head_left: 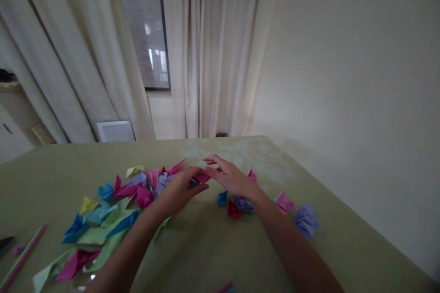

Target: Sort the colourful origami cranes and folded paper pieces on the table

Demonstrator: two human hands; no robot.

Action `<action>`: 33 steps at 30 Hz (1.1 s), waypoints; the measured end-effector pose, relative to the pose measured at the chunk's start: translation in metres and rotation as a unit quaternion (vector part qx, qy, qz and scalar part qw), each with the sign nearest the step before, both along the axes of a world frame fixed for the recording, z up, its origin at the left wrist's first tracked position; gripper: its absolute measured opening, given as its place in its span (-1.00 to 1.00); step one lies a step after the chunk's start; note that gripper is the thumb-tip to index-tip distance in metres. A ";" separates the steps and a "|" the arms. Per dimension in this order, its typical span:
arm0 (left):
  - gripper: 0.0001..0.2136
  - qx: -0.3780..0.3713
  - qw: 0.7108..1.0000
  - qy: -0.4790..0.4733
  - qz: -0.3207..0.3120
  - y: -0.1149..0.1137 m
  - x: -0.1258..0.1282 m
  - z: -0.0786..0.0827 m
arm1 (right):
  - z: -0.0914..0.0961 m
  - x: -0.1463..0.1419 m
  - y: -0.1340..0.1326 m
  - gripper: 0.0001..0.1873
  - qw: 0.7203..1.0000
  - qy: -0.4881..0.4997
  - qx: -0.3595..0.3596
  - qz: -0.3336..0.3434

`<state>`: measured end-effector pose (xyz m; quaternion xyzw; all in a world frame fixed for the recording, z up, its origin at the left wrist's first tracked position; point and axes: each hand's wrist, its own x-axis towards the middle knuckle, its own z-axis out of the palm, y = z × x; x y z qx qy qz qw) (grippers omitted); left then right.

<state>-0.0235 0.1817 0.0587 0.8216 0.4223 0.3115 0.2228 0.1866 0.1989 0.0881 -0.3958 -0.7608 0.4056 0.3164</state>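
**Paper folding: seemingly partway**

Head view: the left hand (178,191), fingers curled shut, pinches a pink paper piece (202,177) mid-table (213,247). The right hand (233,179), fingers loosely extended, touches it. Folded shapes (305,219) lie around (apparently finished); flat sheets (103,234) seemingly remain.

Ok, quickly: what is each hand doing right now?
Left hand: fingers closed on a pink folded paper piece.
Right hand: fingers open, tips touching that piece.

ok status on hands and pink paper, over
Left hand pinching pink paper piece. Right hand touching it, fingers extended. Folded paper pile close left, nothing blocking.
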 end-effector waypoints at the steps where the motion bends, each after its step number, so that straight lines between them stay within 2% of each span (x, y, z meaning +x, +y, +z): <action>1: -0.75 0.012 1.000 -0.025 -0.009 -0.002 -0.001 0.007 | -0.001 -0.007 -0.004 -0.44 0.995 0.076 -0.057 0.018; 2: -0.76 0.027 0.999 -0.038 -0.016 -0.005 -0.001 0.013 | -0.003 -0.015 -0.007 -0.41 0.981 0.147 -0.119 0.035; 4: -0.77 0.055 0.998 -0.035 -0.017 -0.010 0.000 0.021 | -0.008 -0.032 -0.011 -0.41 0.935 0.262 -0.234 0.050; 6: -0.74 0.074 0.997 -0.022 0.008 -0.012 0.002 0.022 | -0.014 -0.046 -0.013 -0.45 0.886 0.338 -0.317 0.029; 10: -0.57 0.092 0.994 -0.014 0.063 -0.010 0.005 0.010 | -0.024 -0.061 -0.011 -0.48 0.808 0.413 -0.419 -0.018; 12: -0.53 0.111 0.991 -0.021 0.074 -0.007 0.006 0.002 | -0.026 -0.063 -0.010 -0.52 0.790 0.433 -0.434 -0.014; 14: -0.48 0.138 0.986 -0.034 0.089 -0.006 0.007 -0.003 | -0.028 -0.064 -0.009 -0.56 0.793 0.437 -0.423 -0.009; 16: -0.43 0.143 0.982 -0.054 0.106 -0.006 0.004 -0.001 | -0.030 -0.063 -0.009 -0.59 0.814 0.429 -0.391 -0.015; 18: -0.45 0.104 0.984 -0.089 0.112 -0.007 -0.004 0.008 | -0.028 -0.057 -0.006 -0.59 0.843 0.408 -0.349 -0.033; 20: -0.59 0.027 0.989 -0.101 0.103 -0.010 -0.017 0.023 | -0.023 -0.044 -0.001 -0.58 0.885 0.360 -0.289 -0.050; 22: -0.66 -0.051 0.994 -0.035 0.088 -0.016 -0.032 0.037 | -0.014 -0.026 0.006 -0.60 0.947 0.258 -0.182 -0.067; 24: -0.67 -0.092 0.987 0.101 0.090 -0.022 -0.043 0.045 | -0.006 -0.007 0.014 -0.65 0.990 0.104 -0.028 -0.090; 26: -0.69 -0.112 0.960 0.234 0.109 -0.027 -0.049 0.044 | -0.001 0.009 0.020 -0.66 0.987 -0.059 0.092 -0.117; 27: -0.71 -0.121 0.945 0.281 0.118 -0.028 -0.049 0.041 | -0.001 0.015 0.022 -0.64 0.976 -0.130 0.118 -0.127; 30: -0.83 -0.140 0.919 0.351 0.112 -0.028 -0.046 0.029 | -0.005 0.025 0.026 -0.53 0.942 -0.288 0.106 -0.138; 33: -0.79 -0.146 0.922 0.344 0.098 -0.025 -0.052 0.025 | -0.005 0.029 0.023 -0.48 0.920 -0.351 0.088 -0.154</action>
